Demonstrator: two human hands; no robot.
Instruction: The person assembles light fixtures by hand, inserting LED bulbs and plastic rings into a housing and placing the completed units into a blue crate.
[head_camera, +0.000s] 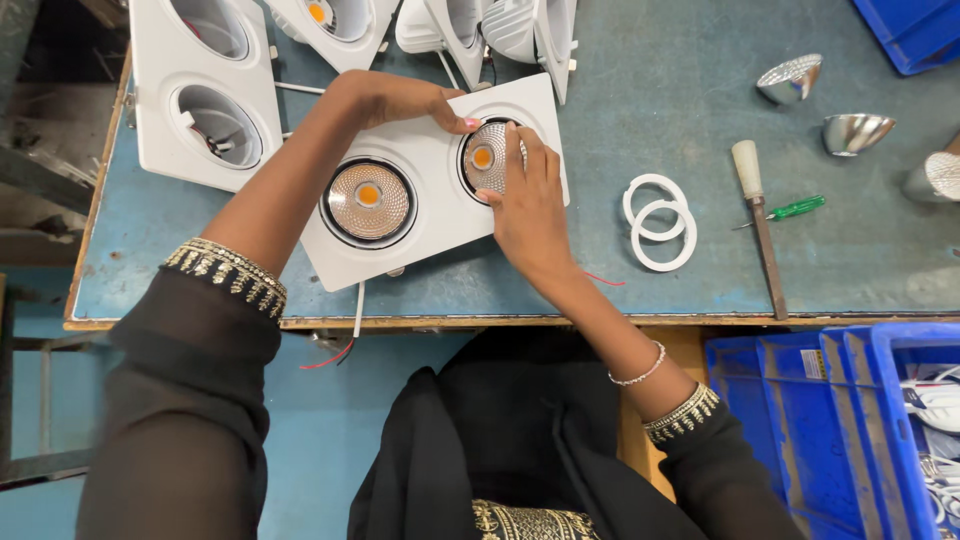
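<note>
Our fingertips meet at the right-hand reflector (487, 158) of a white twin downlight housing (432, 196) lying flat on the blue worktable (700, 110): the fingers of our right hand (527, 205) lie close together, curled over the reflector's lower right rim and pressing on it, while the thumb and fingers of our left hand (402, 99) pinch the housing's top edge just above the same reflector. Left of that reflector, in the housing's other opening, a second ribbed reflector (368, 197) with an orange centre sits untouched. A thin wire (357, 310) hangs from the housing's near edge over the table lip. To the housing's right lie two white rings (660, 222), touching and partly overlapped, then a wooden-handled tool (760, 225) and a small green screwdriver (790, 210). Farther right of the housing rest three loose silver reflector cups (855, 132). Beyond the housing's far and left edges, more white housings (205, 85) crowd the table. Below and right of it stand blue plastic crates (850, 420).
</note>
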